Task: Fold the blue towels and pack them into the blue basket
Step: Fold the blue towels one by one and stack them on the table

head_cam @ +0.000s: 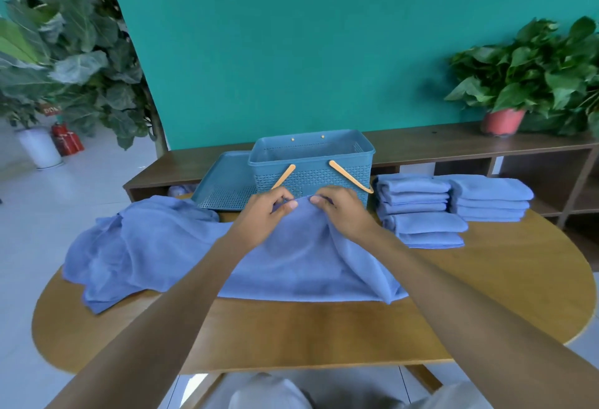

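Note:
A blue towel (291,266) lies spread over the middle of the wooden table. My left hand (265,214) and my right hand (343,211) pinch its far edge close together, lifting it just in front of the blue basket (311,162). The basket stands empty at the table's far side, its two tan handles hanging down its front. A heap of unfolded blue towels (129,246) lies to the left. Two stacks of folded blue towels (421,211) (489,201) sit to the right of the basket.
The basket's blue lid (223,181) lies flat to the left of the basket. The oval wooden table (486,295) has bare surface at the front and right. Behind runs a low dark shelf (453,139) with a potted plant (505,120).

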